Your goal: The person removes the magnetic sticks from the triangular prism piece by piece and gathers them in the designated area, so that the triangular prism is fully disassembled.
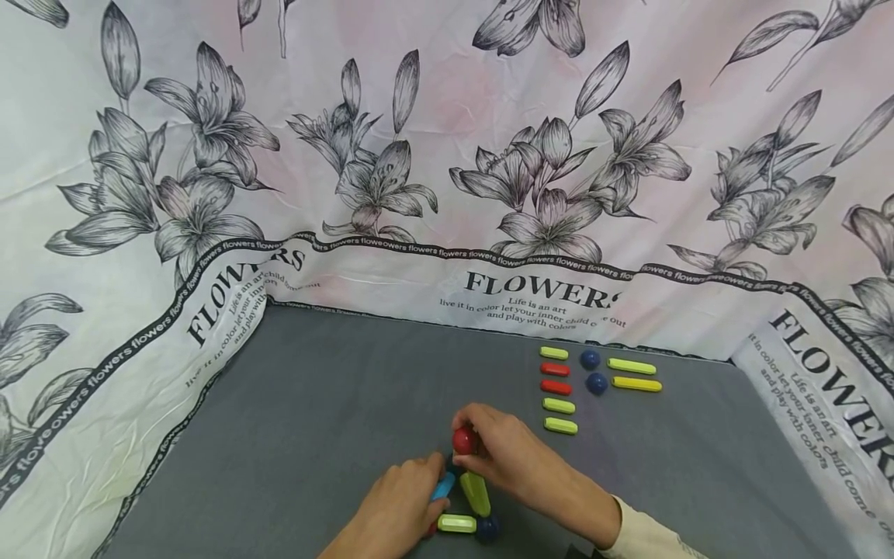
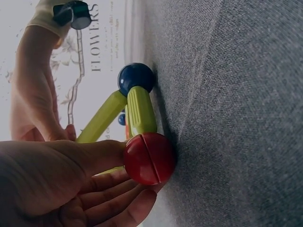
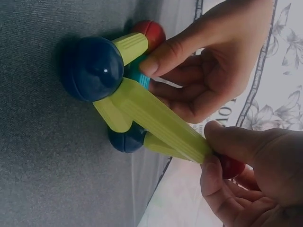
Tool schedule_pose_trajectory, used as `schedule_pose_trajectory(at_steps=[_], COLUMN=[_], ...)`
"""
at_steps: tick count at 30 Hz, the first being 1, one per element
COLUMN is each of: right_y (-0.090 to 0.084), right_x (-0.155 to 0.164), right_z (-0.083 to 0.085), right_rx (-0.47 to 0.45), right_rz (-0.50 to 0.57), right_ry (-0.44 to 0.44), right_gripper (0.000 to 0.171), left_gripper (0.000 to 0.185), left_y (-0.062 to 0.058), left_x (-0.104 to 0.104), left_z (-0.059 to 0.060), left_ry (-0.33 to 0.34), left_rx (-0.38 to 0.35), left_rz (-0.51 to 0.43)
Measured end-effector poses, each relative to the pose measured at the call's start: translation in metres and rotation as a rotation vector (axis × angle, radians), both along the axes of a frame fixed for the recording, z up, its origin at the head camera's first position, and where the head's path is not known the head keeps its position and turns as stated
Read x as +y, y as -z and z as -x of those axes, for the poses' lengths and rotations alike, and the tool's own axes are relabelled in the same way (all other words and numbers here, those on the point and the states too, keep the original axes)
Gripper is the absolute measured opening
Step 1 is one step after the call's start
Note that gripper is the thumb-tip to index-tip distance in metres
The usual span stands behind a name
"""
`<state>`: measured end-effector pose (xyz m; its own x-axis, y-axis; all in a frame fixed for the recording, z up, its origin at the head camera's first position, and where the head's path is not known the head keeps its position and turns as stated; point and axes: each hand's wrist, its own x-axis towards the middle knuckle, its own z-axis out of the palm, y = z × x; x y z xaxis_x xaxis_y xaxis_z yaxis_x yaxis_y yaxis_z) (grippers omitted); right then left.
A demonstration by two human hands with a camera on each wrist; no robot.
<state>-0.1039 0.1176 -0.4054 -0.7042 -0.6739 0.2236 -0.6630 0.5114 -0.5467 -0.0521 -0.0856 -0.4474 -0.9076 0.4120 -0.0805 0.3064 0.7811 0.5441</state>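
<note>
My left hand [image 1: 401, 501] pinches a light blue stick [image 3: 137, 71] between thumb and fingers, low over the table. With my right hand [image 1: 513, 454] I hold a red ball [image 1: 464, 440] at the top end of a yellow-green stick [image 3: 161, 120]; thumb and fingertip meet at that joint. The stick slopes down to a dark blue ball [image 3: 94, 68]. From there a short yellow-green stick [image 1: 457, 523] runs to another red ball [image 2: 149, 158] beside my left thumb. A second dark blue ball [image 3: 127, 138] belongs to the same ball-and-stick frame, with a second sloping stick [image 3: 165, 147] rising from it.
Loose pieces lie at the back right of the grey table [image 1: 335, 388]: short yellow-green sticks [image 1: 559, 405], red sticks [image 1: 556, 387], two dark blue balls [image 1: 597, 383] and longer yellow sticks [image 1: 636, 384]. A flower-printed cloth [image 1: 391, 279] borders the table at the back and sides.
</note>
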Motion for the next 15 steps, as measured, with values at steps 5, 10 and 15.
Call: schedule_pose_trajectory(at_steps=[5,10,15], right_y=[-0.002,-0.004,-0.005], right_x=[0.002,0.011,0.029], right_z=[0.0,-0.002,0.0], right_rx=[-0.024,-0.062,-0.071], right_rz=[0.027,0.074,0.073], right_ry=[-0.001,0.021,0.079], right_gripper=[0.035,0.034,0.035], left_gripper=[0.023,0.023,0.025], left_y=[-0.001,-0.002,-0.001], left_x=[0.001,0.001,0.002], left_z=[0.001,0.002,0.001], left_ry=[-0.005,-0.009,-0.014], left_rx=[-0.018,-0.036,-0.013], left_rz=[-0.003,0.0,0.023])
